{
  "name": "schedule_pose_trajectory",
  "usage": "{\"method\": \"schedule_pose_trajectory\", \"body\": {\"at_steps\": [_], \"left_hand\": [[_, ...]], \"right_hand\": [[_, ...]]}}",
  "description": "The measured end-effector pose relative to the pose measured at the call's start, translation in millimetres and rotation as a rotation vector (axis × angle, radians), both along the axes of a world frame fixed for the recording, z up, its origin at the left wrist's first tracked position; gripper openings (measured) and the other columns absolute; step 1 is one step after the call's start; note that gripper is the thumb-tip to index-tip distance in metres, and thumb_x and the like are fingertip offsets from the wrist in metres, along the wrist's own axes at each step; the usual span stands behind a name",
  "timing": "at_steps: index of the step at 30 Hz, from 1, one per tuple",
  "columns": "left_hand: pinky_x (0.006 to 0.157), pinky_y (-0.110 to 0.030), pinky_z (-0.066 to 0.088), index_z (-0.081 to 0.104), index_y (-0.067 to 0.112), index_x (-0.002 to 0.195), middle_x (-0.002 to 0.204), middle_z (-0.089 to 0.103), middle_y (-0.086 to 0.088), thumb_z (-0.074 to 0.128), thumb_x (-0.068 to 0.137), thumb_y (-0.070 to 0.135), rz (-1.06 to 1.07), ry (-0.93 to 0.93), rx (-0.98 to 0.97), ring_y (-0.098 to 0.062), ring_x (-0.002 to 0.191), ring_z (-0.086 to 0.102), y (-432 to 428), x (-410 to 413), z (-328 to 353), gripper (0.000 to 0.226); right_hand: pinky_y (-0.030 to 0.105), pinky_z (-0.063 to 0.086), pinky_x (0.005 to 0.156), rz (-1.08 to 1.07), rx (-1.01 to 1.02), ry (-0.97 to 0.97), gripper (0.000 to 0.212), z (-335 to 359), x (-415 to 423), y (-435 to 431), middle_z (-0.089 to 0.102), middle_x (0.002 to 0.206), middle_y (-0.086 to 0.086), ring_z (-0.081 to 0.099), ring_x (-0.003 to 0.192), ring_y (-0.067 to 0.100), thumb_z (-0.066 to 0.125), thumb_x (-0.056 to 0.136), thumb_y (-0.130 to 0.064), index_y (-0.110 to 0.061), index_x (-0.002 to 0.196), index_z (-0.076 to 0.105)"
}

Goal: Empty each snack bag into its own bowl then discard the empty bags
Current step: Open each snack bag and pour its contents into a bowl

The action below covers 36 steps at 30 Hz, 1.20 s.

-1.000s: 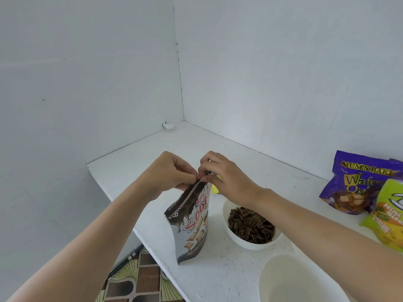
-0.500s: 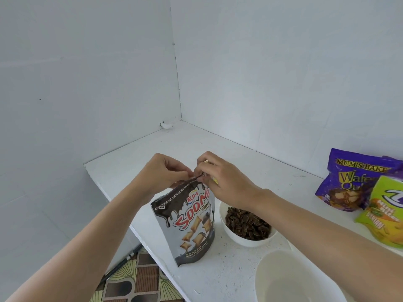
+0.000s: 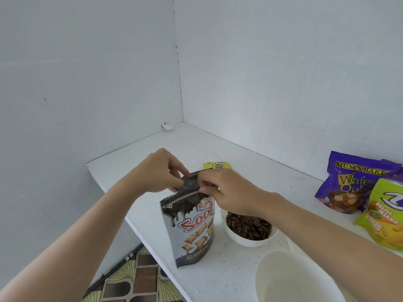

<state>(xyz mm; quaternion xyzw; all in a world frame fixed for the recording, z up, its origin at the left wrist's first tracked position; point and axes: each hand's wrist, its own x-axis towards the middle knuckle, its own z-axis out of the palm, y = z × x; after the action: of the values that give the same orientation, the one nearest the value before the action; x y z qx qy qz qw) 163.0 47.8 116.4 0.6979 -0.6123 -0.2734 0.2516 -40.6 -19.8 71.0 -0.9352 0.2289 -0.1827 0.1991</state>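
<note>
A grey and brown Sooo snack bag (image 3: 192, 232) stands upright near the front edge of the white table (image 3: 196, 147). My left hand (image 3: 159, 171) and my right hand (image 3: 226, 192) both pinch its top strip, side by side. To its right sits a white bowl (image 3: 246, 240) filled with dark sunflower seeds. An empty white bowl (image 3: 292, 277) stands nearer to me at the lower right. A flat yellow bag (image 3: 217, 165) lies behind my hands, mostly hidden.
A purple Mum's Bake wafer bag (image 3: 353, 182) and a green Mini Bites bag (image 3: 386, 212) lean at the right. White walls close the back and the left. The table's front edge drops to a patterned floor (image 3: 135, 280).
The bag has turned so its front faces me more and stands lower. Both hands have shifted along the top strip. The yellow bag behind shows more.
</note>
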Motion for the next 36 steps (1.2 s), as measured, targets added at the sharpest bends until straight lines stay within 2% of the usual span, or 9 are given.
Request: {"method": "schedule_pose_trajectory", "body": {"at_steps": [5, 9, 13, 16, 20, 24, 28, 32, 36], "left_hand": [[0.056, -0.019, 0.047, 0.082, 0.023, 0.072, 0.063, 0.074, 0.003, 0.068, 0.08, 0.002, 0.112, -0.09, -0.048, -0.008, 0.058, 0.071, 6.3, 16.1, 4.2, 0.026], [0.051, -0.009, 0.042, 0.08, 0.027, 0.084, 0.065, 0.072, 0.019, 0.066, 0.086, 0.008, -0.002, -0.171, -0.031, -0.005, 0.056, 0.071, 6.3, 1.1, 5.1, 0.023], [0.051, -0.015, 0.046, 0.078, 0.026, 0.088, 0.079, 0.075, 0.014, 0.072, 0.083, 0.014, -0.085, -0.219, -0.072, -0.002, 0.051, 0.066, 6.7, -18.0, 2.1, 0.016], [0.055, -0.021, 0.054, 0.078, 0.026, 0.083, 0.062, 0.07, 0.009, 0.062, 0.078, 0.004, -0.027, -0.339, -0.046, -0.001, 0.049, 0.066, 4.0, -10.0, 4.6, 0.027], [0.048, -0.012, 0.042, 0.079, 0.025, 0.076, 0.048, 0.067, 0.004, 0.061, 0.081, 0.006, 0.058, -0.319, 0.015, 0.004, 0.048, 0.062, -1.0, 6.1, 9.1, 0.027], [0.052, -0.01, 0.043, 0.08, 0.027, 0.08, 0.053, 0.067, 0.016, 0.069, 0.088, 0.025, -0.048, -0.332, -0.029, 0.003, 0.056, 0.065, -1.5, 7.2, 3.2, 0.014], [0.073, -0.019, 0.052, 0.075, 0.035, 0.087, 0.085, 0.069, 0.025, 0.067, 0.083, 0.062, -0.35, -0.307, -0.014, 0.0, 0.082, 0.067, 8.2, 15.7, 3.3, 0.029], [0.067, -0.013, 0.043, 0.077, 0.04, 0.09, 0.084, 0.069, 0.023, 0.074, 0.089, 0.041, -0.404, -0.328, -0.179, -0.004, 0.075, 0.063, 14.6, 40.1, -6.9, 0.004], [0.065, -0.012, 0.043, 0.077, 0.034, 0.094, 0.084, 0.068, 0.022, 0.069, 0.094, 0.032, -0.399, -0.355, -0.275, -0.005, 0.075, 0.064, 16.1, 47.1, -17.6, 0.008]], "right_hand": [[0.025, 0.04, 0.076, 0.026, 0.008, 0.111, 0.004, 7.5, -28.3, -3.9, 0.056, 0.092, -0.012, 0.048, 0.087, 0.002, 0.055, 0.101, -0.029, -0.025, 0.101, 0.057], [0.029, 0.04, 0.096, 0.031, -0.074, 0.15, 0.024, 4.0, -24.0, 2.8, 0.047, 0.114, -0.011, 0.041, 0.113, 0.009, 0.054, 0.1, -0.046, -0.039, 0.122, 0.06], [0.041, 0.044, 0.092, 0.06, -0.136, 0.044, 0.015, 3.2, -19.5, 7.9, 0.057, 0.106, -0.008, 0.047, 0.109, 0.019, 0.057, 0.1, -0.023, -0.024, 0.105, 0.071], [0.034, 0.037, 0.087, 0.098, -0.135, 0.142, 0.011, 6.1, -25.1, 7.3, 0.052, 0.084, -0.019, 0.041, 0.098, 0.013, 0.054, 0.1, -0.02, -0.026, 0.101, 0.064], [0.034, 0.035, 0.087, 0.035, -0.118, 0.218, 0.011, 11.5, -32.4, 6.4, 0.05, 0.081, -0.018, 0.038, 0.098, 0.012, 0.046, 0.103, -0.023, -0.027, 0.106, 0.056], [0.036, 0.035, 0.086, -0.011, -0.243, 0.273, 0.013, 10.5, -37.2, 10.2, 0.053, 0.1, -0.015, 0.035, 0.104, 0.011, 0.04, 0.105, -0.033, -0.033, 0.111, 0.052], [0.036, 0.036, 0.084, -0.046, -0.313, 0.312, 0.019, 9.0, -43.4, 10.7, 0.055, 0.123, -0.015, 0.038, 0.11, 0.011, 0.039, 0.104, -0.046, -0.034, 0.114, 0.051], [0.034, 0.032, 0.082, -0.102, -0.368, 0.312, 0.024, 5.0, -48.5, 10.5, 0.055, 0.123, -0.013, 0.041, 0.109, 0.015, 0.034, 0.105, -0.047, -0.035, 0.116, 0.052], [0.039, 0.037, 0.092, -0.071, -0.359, 0.272, 0.024, 4.0, -43.3, 17.9, 0.057, 0.117, -0.01, 0.039, 0.121, 0.016, 0.039, 0.105, -0.044, -0.029, 0.109, 0.056]]}}
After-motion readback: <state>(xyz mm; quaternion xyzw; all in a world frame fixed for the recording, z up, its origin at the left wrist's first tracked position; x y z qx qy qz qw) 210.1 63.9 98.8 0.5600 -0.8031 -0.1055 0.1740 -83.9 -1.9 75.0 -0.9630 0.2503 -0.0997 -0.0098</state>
